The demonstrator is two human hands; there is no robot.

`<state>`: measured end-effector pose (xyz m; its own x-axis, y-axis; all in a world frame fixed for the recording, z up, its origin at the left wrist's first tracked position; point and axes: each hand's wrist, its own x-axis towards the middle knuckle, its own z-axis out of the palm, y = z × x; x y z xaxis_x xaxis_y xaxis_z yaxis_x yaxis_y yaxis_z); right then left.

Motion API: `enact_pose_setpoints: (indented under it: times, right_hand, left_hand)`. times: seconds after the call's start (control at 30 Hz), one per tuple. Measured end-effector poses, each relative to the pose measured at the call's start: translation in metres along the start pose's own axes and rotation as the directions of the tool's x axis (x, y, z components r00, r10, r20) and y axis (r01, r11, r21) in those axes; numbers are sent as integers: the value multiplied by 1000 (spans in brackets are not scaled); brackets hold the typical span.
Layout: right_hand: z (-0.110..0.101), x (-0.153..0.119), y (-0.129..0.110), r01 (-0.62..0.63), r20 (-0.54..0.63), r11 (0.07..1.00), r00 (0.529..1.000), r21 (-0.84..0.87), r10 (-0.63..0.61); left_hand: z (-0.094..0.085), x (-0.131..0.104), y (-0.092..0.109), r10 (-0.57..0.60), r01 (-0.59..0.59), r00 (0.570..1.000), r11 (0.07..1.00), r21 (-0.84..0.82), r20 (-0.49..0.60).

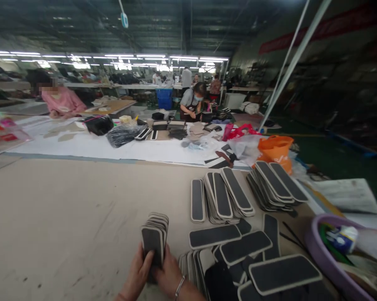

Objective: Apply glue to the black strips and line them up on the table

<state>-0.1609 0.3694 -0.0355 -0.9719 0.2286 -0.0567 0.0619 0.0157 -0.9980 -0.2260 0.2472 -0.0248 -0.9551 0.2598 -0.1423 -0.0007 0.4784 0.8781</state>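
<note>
A small stack of dark rounded-end panels with pale edges [152,240] stands upright between my hands, above the near part of the table. My left hand [138,267] grips its left side, with the thumb across the front panel. My right hand [168,267], with a bracelet at the wrist, is wrapped round the lower right side of the same stack. Right beside that hand lies a row of similar panels on edge [191,267]. Loose panels [246,246] overlap one another further right, and stacked panels [221,196] lie beyond them.
A purple basin [320,246] with assorted items stands at the right edge. An orange bag [275,150] and plastic bags sit behind the stacks. Across the white-covered table [163,149], a co-worker [191,104] handles dark pieces; another person in pink [62,100] is at far left.
</note>
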Motion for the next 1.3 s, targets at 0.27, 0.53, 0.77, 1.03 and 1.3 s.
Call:
enact_pose_setpoints:
  times: [0.27, 0.53, 0.77, 1.03, 1.3]
  right_hand:
    - [-64, 41, -2, -124, -272, 991, 953, 50, 132]
    - [-132, 96, 31, -201, -551, 958, 832, -206, 56]
    - [-155, 127, 61, -266, -621, 912, 783, -313, 15]
    - [-157, 127, 76, -303, -619, 881, 786, -363, 15]
    - [-153, 109, 61, -326, -575, 859, 817, -395, 45]
  left_hand:
    - [68, 85, 63, -143, 135, 983, 988, 69, 119]
    - [166, 155, 103, -322, 331, 918, 943, -2, 231]
    - [211, 200, 94, -346, 325, 927, 934, 151, 143]
    - [228, 209, 86, -267, 245, 958, 952, 182, 107]
    - [220, 192, 81, -247, 260, 945, 965, -36, 215]
